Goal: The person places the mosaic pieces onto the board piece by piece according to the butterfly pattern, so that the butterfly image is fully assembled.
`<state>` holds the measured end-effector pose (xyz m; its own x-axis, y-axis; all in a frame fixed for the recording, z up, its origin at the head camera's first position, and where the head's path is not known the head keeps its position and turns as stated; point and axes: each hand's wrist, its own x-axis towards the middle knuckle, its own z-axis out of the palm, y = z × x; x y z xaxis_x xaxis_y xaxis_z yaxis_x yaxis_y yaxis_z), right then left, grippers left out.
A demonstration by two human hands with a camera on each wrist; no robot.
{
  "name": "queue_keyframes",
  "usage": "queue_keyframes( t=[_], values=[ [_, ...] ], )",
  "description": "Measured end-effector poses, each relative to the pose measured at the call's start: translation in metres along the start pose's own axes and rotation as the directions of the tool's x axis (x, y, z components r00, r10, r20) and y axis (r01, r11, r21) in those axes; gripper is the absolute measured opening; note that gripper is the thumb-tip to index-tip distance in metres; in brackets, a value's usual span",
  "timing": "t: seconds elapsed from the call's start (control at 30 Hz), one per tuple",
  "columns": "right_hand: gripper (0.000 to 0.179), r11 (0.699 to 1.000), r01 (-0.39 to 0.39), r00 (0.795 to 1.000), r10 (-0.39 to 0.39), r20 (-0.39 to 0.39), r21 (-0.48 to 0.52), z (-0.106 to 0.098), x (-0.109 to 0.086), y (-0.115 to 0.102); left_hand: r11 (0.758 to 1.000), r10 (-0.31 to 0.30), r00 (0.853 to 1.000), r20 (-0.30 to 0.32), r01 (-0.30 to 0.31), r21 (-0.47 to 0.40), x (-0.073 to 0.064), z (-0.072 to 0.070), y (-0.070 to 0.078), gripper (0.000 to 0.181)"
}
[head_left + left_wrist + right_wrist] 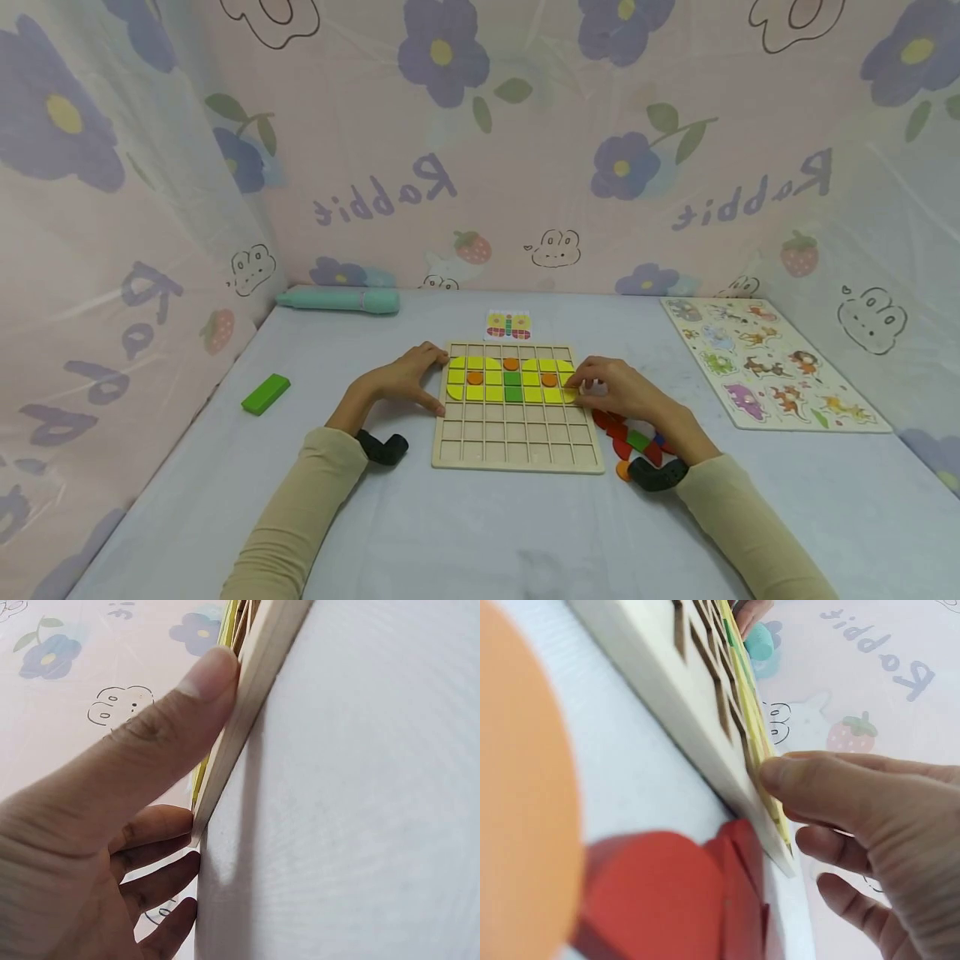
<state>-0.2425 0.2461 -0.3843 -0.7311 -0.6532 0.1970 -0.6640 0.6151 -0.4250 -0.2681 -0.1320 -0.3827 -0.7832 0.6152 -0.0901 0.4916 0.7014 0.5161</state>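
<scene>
A wooden grid board [517, 435] lies on the table, its upper rows filled with yellow tiles [475, 364], green square tiles [513, 386] and orange discs [511, 364]. Along the board's left edge, my left hand [399, 377] rests its thumb and fingertips; the left wrist view shows the thumb [214, 682] against the wooden side. My right hand [624, 388] touches the yellow tiles at the right edge, with its thumb [787, 774] on the yellow surface and other fingers partly hidden. Beside that edge lie loose red pieces [656, 896] and an orange disc [525, 787].
Behind the board lies a small pattern card [508, 325]. A green block [266, 394] is at left, a teal cylindrical object [341, 301] at the back left. An animal puzzle board [772, 362] lies at right. Patterned curtains [495, 167] surround the table.
</scene>
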Motion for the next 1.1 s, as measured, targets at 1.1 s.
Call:
queue_keyframes(
  t=[1.1],
  values=[
    [0.023,0.992,-0.109,0.992,0.105,0.07,0.06,-0.008,-0.035,0.0,1.0,-0.009,1.0,0.005,0.009,-0.002,-0.001,-0.001,0.0,0.086]
  ],
)
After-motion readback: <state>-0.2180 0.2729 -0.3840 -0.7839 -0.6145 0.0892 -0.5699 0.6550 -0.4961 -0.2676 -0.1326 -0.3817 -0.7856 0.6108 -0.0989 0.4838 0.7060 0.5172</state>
